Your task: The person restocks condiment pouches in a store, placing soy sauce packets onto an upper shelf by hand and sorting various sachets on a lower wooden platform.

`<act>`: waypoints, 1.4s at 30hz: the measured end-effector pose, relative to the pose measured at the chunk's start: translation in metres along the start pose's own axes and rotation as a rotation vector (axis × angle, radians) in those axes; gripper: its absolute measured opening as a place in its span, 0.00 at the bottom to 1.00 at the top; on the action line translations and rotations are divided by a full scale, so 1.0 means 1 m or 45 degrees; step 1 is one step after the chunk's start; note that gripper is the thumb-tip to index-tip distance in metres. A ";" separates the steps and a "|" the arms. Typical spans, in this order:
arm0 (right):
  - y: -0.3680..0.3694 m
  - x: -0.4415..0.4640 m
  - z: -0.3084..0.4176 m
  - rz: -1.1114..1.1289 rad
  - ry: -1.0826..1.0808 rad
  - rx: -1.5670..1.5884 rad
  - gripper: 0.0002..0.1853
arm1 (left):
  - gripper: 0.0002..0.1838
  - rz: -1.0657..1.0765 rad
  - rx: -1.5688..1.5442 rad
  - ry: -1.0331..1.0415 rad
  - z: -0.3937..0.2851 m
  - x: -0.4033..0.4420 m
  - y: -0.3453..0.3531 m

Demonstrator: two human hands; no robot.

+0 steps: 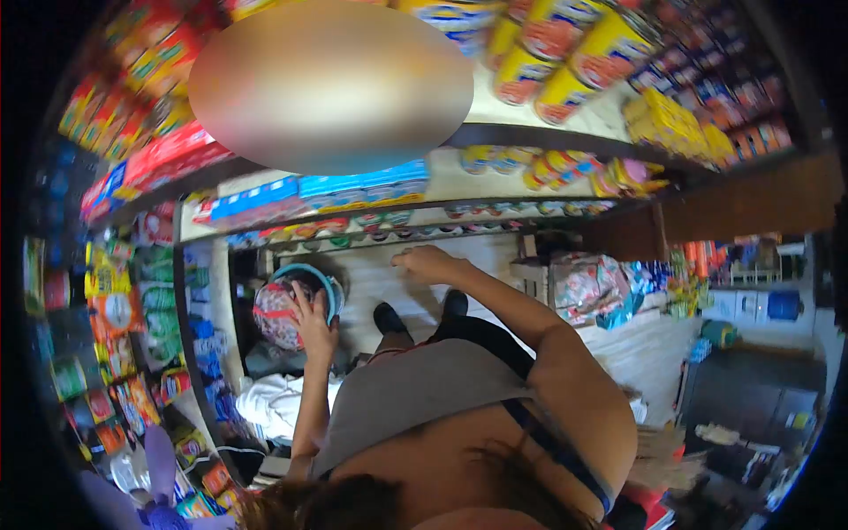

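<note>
My left hand [311,325] is spread, its fingers apart, over a blue-rimmed round container [332,287] and the red-and-white patterned cloth or bag [276,314] beside it. Whether the fingers press on the container or only hover, I cannot tell. My right hand [430,263] is held out in front of me above the pale floor [371,309], its fingers curled together near the thumb. What is between those fingertips, if anything, is too small to make out.
Shelves of canned goods [565,66] and blue boxes [362,190] stand ahead. Hanging packets [115,314] line the left side. White cloth [274,406] lies near my left forearm; a floral bundle [587,287] sits at the right.
</note>
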State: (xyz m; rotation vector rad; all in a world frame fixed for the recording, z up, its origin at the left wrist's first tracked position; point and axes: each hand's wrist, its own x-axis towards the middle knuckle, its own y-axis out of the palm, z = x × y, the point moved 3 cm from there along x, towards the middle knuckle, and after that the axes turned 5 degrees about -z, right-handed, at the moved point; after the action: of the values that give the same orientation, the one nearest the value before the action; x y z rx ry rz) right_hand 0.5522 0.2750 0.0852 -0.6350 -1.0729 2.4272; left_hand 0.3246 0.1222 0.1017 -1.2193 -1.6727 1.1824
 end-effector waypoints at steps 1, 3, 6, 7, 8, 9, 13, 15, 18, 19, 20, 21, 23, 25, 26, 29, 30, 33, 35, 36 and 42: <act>-0.006 -0.018 -0.010 -0.010 0.045 -0.005 0.19 | 0.33 0.072 -0.031 0.018 -0.019 0.002 0.002; -0.023 -0.054 -0.031 0.000 0.171 -0.087 0.20 | 0.33 0.060 -0.094 0.166 -0.065 0.016 0.007; -0.026 -0.117 -0.069 -0.079 0.300 -0.113 0.20 | 0.34 -0.013 -0.212 0.452 -0.139 0.033 0.024; -0.030 -0.135 -0.084 -0.140 0.333 -0.116 0.20 | 0.34 -0.032 -0.274 0.550 -0.165 0.040 0.027; -0.035 -0.158 -0.092 -0.210 0.429 -0.089 0.20 | 0.33 -0.040 -0.337 0.650 -0.191 0.044 0.029; -0.044 -0.183 -0.095 -0.280 0.527 -0.063 0.20 | 0.32 -0.059 -0.392 0.760 -0.215 0.047 0.029; -0.047 -0.276 -0.112 -0.479 0.938 -0.005 0.22 | 0.31 0.436 -0.743 0.978 -0.279 0.048 0.049; -0.029 -0.316 -0.111 -0.575 1.077 0.033 0.22 | 0.30 0.561 -0.675 1.171 -0.295 0.042 0.056; 0.009 -0.361 -0.100 -0.752 1.288 0.123 0.23 | 0.30 0.723 -0.496 1.404 -0.311 0.041 0.052; 0.009 -0.375 -0.076 -0.793 1.406 0.189 0.23 | 0.30 0.770 -0.480 1.479 -0.313 0.042 0.056; 0.015 -0.388 -0.056 -0.826 1.521 0.257 0.24 | 0.30 0.820 -0.467 1.547 -0.314 0.043 0.061; 0.026 -0.400 -0.045 -0.862 1.513 0.303 0.25 | 0.30 0.863 -0.476 1.609 -0.315 0.049 0.071; 0.060 -0.419 -0.030 -0.839 1.660 0.351 0.26 | 0.29 0.865 -0.444 1.707 -0.328 0.056 0.080; 0.083 -0.436 -0.012 -0.874 1.723 0.365 0.26 | 0.28 0.796 -0.404 1.881 -0.352 0.061 0.084; 0.092 -0.445 -0.004 -0.906 1.769 0.424 0.26 | 0.28 0.798 -0.421 1.914 -0.365 0.060 0.085; 0.104 -0.471 0.023 -1.057 1.849 0.591 0.25 | 0.27 0.788 -0.431 1.938 -0.405 0.042 0.090; 0.114 -0.481 0.026 -1.121 1.856 0.606 0.25 | 0.27 0.819 -0.389 1.958 -0.419 0.029 0.090; 0.139 -0.518 0.030 -1.217 1.950 0.689 0.25 | 0.26 0.933 -0.387 2.019 -0.461 -0.014 0.093; 0.158 -0.546 0.029 -1.214 1.987 0.624 0.25 | 0.27 1.093 -0.253 2.043 -0.480 -0.049 0.103; 0.162 -0.562 0.030 -1.210 2.002 0.587 0.25 | 0.27 1.170 -0.186 2.050 -0.493 -0.069 0.102; 0.223 -0.657 0.030 -1.311 2.202 0.614 0.23 | 0.27 1.234 -0.019 2.252 -0.548 -0.168 0.146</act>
State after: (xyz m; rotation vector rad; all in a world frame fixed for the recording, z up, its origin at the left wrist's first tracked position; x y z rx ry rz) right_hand 1.0284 -0.2306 0.0895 -1.1501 0.0597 0.5799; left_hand 0.9157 0.1156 0.1201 -2.0948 0.2846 0.0957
